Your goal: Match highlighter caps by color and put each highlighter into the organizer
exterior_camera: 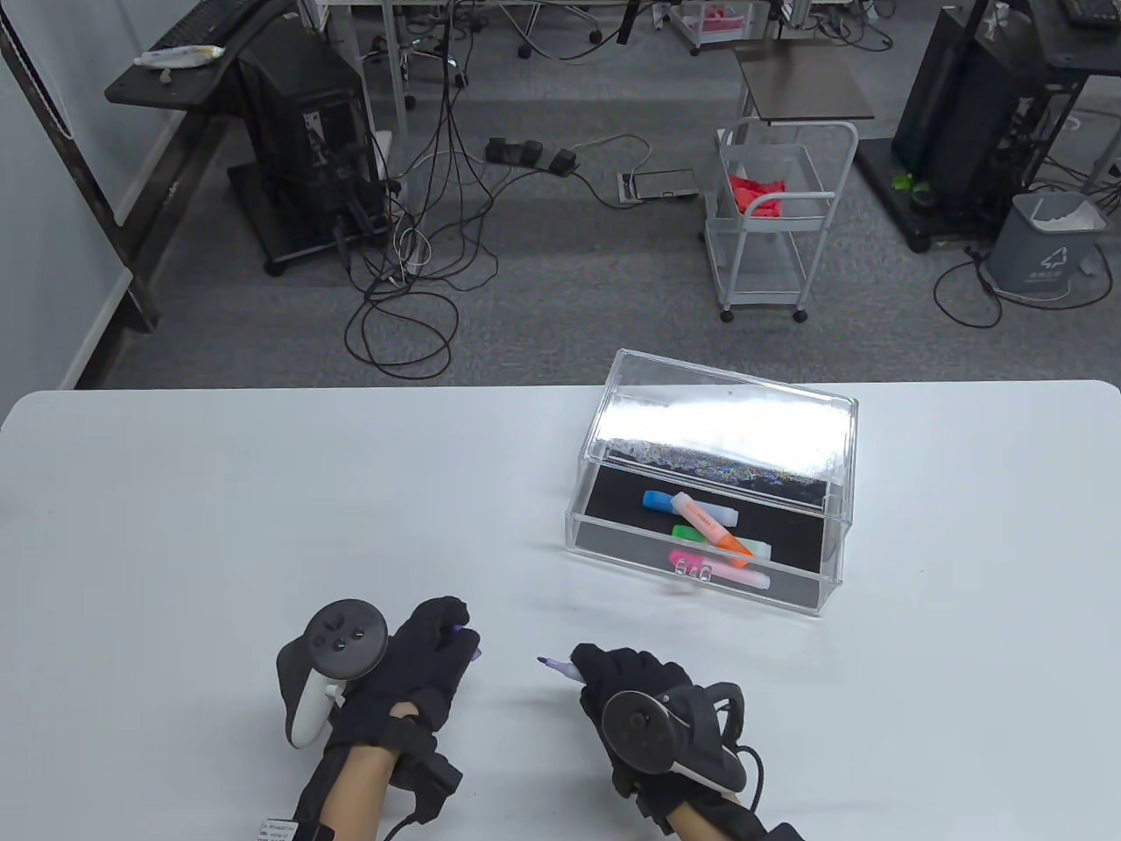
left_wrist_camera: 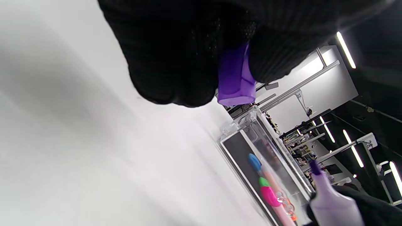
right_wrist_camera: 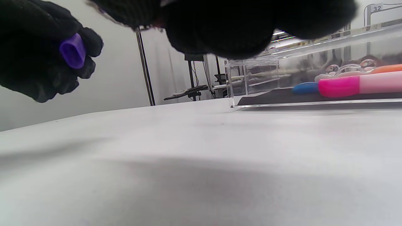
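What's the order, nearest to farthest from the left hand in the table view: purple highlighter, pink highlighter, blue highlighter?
1. Purple highlighter, uncapped in the right hand, just right of the left hand.
2. Pink highlighter, at the organizer's front.
3. Blue highlighter, farther back.

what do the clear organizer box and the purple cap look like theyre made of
Clear lidded organizer box: seems to be rigid acrylic or similar hard plastic, glossy; its see-through walls have bright edges and the lid glares white. Small purple highlighter cap pinched in the left hand: looks like smooth moulded plastic, slightly translucent, with a soft sheen.
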`<state>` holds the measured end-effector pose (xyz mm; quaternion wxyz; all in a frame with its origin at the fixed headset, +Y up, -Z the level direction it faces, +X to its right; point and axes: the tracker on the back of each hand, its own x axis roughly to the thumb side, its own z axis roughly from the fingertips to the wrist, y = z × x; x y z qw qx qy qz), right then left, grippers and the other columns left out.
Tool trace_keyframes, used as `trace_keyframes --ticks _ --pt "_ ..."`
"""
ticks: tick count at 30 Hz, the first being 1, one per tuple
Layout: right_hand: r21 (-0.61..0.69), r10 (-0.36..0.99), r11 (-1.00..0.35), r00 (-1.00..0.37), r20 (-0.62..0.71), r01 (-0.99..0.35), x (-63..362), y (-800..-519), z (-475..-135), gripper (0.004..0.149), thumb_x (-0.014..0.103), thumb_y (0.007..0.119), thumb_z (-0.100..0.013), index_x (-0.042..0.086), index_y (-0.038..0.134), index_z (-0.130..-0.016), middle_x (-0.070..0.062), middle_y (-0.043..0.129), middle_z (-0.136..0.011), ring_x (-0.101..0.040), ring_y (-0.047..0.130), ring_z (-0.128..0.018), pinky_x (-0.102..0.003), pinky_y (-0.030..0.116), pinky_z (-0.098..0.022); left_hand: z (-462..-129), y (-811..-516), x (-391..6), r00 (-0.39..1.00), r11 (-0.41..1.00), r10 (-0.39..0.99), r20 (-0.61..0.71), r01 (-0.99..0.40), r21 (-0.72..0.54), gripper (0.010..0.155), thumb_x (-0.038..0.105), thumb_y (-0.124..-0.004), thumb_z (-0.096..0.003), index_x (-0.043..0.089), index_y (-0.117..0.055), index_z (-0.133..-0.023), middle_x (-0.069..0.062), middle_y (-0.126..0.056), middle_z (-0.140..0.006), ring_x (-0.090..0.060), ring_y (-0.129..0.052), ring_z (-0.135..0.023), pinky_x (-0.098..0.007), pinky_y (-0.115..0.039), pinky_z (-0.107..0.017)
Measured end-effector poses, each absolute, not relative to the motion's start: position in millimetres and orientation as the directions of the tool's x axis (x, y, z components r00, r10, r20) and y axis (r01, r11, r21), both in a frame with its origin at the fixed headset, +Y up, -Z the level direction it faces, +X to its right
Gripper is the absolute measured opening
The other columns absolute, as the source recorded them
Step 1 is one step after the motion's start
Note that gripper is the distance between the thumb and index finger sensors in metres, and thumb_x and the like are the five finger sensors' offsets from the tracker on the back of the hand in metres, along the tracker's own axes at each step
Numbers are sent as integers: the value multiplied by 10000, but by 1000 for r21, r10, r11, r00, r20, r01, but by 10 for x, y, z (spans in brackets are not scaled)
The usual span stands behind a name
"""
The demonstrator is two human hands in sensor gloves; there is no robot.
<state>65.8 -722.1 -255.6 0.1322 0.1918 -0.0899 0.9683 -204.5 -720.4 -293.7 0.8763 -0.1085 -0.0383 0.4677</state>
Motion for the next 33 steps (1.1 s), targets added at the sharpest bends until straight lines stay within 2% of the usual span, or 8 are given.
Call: trace_keyframes --ticks 12,22,28,31,33 --pt "-124 177 -959 -881 438 -254 492 -7253 -2521 525 334 758 -439 230 630 -937 -52 833 -780 -206 930 -457 -484 821 -357 -2762 -7364 -1903 380 359 922 -68 -908 -215 539 418 -766 -632 181 -612 -1091 -86 -777 -1010 -279 -1024 -781 -400 -938 -623" --pt "-132 181 -956 -884 432 -260 476 -7260 -2522 526 336 757 -439 228 626 -938 -51 833 -783 -201 932 -455 -481 823 -357 -2701 -7382 -1679 387 364 921 -37 -893 -263 531 425 -755 -634 181 -620 -1085 -82 -793 -997 -268 -1039 -766 -392 -950 -610" --pt "-107 238 -948 -893 382 -298 556 -7269 -2567 537 339 775 -435 238 619 -939 -53 805 -809 -214 910 -499 -491 802 -394 -2653 -7323 -1569 460 454 887 41 -851 -265 513 402 -737 -636 169 -639 -1083 -100 -817 -988 -273 -1060 -752 -395 -965 -598" --pt "-81 252 -951 -896 367 -300 562 -7285 -2584 511 338 775 -434 250 653 -922 -44 807 -798 -217 899 -512 -497 796 -401 -2614 -7255 -1489 606 624 781 149 -747 -229 510 384 -707 -636 152 -658 -1088 -122 -836 -986 -276 -1079 -742 -392 -983 -588" --pt "-57 273 -948 -891 363 -314 561 -7287 -2589 496 339 771 -434 247 668 -910 -36 820 -768 -213 899 -503 -496 799 -393 -2593 -7220 -1447 664 690 724 187 -692 -213 512 373 -690 -634 143 -665 -1091 -133 -845 -983 -276 -1088 -736 -391 -992 -581"
